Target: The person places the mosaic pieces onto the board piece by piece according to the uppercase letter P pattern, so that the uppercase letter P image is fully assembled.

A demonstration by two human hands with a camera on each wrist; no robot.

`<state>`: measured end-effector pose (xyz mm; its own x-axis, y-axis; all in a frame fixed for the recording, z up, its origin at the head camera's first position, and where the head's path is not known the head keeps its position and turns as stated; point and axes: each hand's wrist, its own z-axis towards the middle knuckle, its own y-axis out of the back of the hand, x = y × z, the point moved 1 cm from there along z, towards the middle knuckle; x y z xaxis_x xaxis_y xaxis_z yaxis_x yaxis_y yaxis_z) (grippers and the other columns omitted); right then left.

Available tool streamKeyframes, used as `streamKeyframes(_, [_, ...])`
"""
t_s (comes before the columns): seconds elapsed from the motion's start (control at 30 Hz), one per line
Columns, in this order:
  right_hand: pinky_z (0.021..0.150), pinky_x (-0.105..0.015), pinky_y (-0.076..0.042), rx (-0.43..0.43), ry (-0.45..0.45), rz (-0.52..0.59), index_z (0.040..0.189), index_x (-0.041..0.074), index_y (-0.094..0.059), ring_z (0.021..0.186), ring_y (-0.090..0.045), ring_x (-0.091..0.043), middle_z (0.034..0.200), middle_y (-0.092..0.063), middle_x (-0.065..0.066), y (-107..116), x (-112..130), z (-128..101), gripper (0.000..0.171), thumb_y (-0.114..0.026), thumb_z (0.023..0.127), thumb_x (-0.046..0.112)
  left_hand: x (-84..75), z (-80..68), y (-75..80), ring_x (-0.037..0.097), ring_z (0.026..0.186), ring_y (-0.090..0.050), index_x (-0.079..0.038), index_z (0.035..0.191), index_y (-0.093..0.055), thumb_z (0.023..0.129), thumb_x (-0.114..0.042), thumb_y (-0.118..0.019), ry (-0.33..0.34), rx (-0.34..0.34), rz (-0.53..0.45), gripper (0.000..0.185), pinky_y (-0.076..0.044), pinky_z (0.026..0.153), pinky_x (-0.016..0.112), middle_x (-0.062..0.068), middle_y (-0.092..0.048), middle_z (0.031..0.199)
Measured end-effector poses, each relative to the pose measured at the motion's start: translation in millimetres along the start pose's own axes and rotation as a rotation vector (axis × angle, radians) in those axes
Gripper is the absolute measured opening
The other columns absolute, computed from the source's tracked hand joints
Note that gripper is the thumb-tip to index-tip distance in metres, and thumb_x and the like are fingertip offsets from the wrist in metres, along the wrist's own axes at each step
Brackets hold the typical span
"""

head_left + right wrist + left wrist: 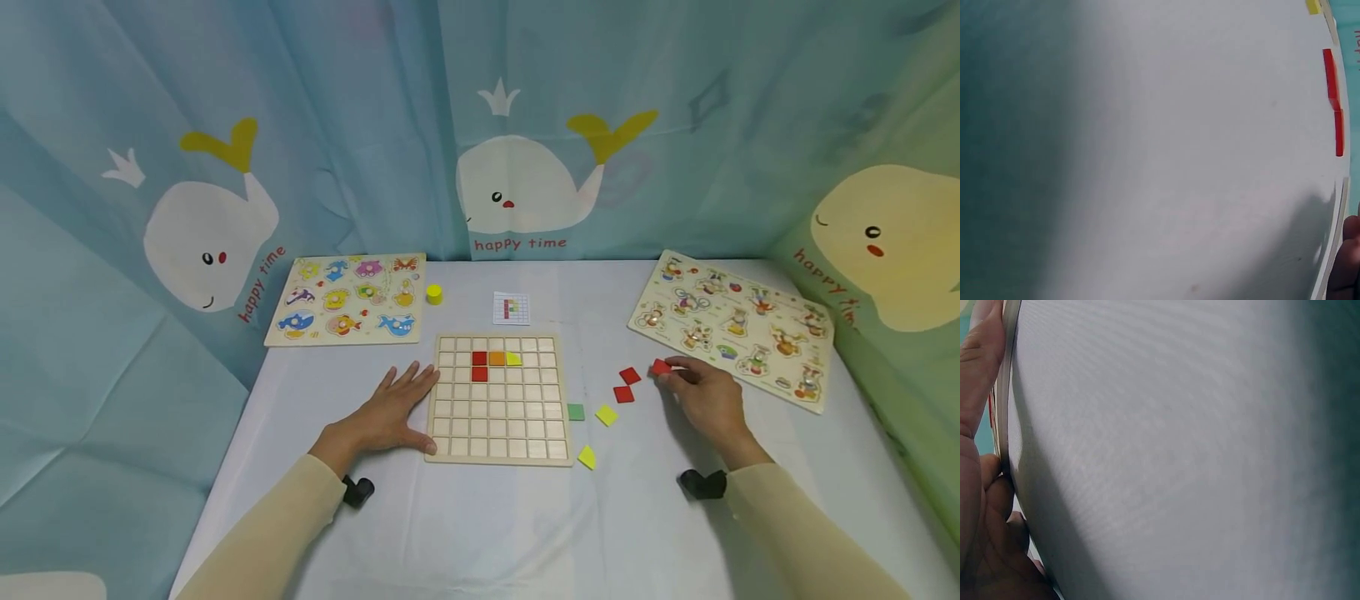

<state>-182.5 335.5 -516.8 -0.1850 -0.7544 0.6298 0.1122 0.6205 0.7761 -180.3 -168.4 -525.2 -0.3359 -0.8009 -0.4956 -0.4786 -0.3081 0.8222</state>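
Observation:
A wooden grid board (pixel 495 433) lies in the middle of the table. Two red tiles (pixel 479 366), an orange tile (pixel 497 358) and a yellow tile (pixel 513 359) sit in its upper rows. My left hand (pixel 397 400) lies flat on the cloth, its fingers against the board's left edge; in the left wrist view only its palm (pixel 975 487) shows. My right hand (pixel 678 377) pinches a red tile (pixel 660 367) on the table right of the board. Two more red tiles (pixel 627 385) lie just left of it and also show as red tiles (pixel 1334 94) in the right wrist view.
Loose green (pixel 575 412) and yellow tiles (pixel 606 414), (pixel 587 457) lie by the board's right edge. A pattern card (pixel 512 308) and a yellow cylinder (pixel 433 293) sit behind the board. Peg puzzles lie at back left (pixel 348 298) and back right (pixel 735 327). A whale-print curtain surrounds the table.

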Motion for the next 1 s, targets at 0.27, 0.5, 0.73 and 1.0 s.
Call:
streamKeyframes(0.27, [0.062,-0.01,-0.048,-0.021,0.013,0.059,0.137,0.002,-0.068,0.102,-0.069,-0.036,0.124,-0.072,-0.028,-2,10,-3,0.035,-0.064,0.106,0.015,0.2,1.6,-1.0,0.027,0.166,0.0,-0.015,0.171,-0.017,0.075,-0.063,-0.087,-0.009,0.0,0.002,0.128,0.007,0.134,0.052,0.003,-0.013,0.178])
streamKeyframes(0.5, [0.068,-0.012,-0.047,-0.008,0.035,0.09,0.138,0.004,-0.067,0.11,-0.066,-0.037,0.127,-0.071,-0.025,-9,27,-6,0.037,-0.067,0.104,0.018,0.4,1.4,-0.4,0.027,0.166,0.0,-0.015,0.171,-0.017,0.075,-0.062,-0.088,-0.01,0.001,-0.002,0.127,0.007,0.134,0.051,0.003,-0.013,0.178])
streamKeyframes(0.73, [0.07,-0.016,-0.048,0.001,0.036,0.113,0.138,0.005,-0.068,0.107,-0.066,-0.034,0.125,-0.072,-0.024,-19,43,-5,0.036,-0.068,0.104,0.017,0.7,0.9,-0.1,0.026,0.166,0.001,-0.016,0.171,-0.016,0.075,-0.062,-0.088,0.001,0.007,-0.007,0.128,0.008,0.134,0.051,0.002,-0.012,0.178])
streamKeyframes(1.0, [0.068,-0.015,-0.049,0.024,0.04,0.147,0.138,0.007,-0.068,0.103,-0.068,-0.034,0.125,-0.072,-0.024,-30,64,-6,0.035,-0.066,0.104,0.016,1.6,1.6,-0.4,0.025,0.166,0.003,-0.017,0.171,-0.015,0.074,-0.064,-0.088,0.001,0.014,0.005,0.13,0.009,0.134,0.05,0.001,-0.011,0.179])
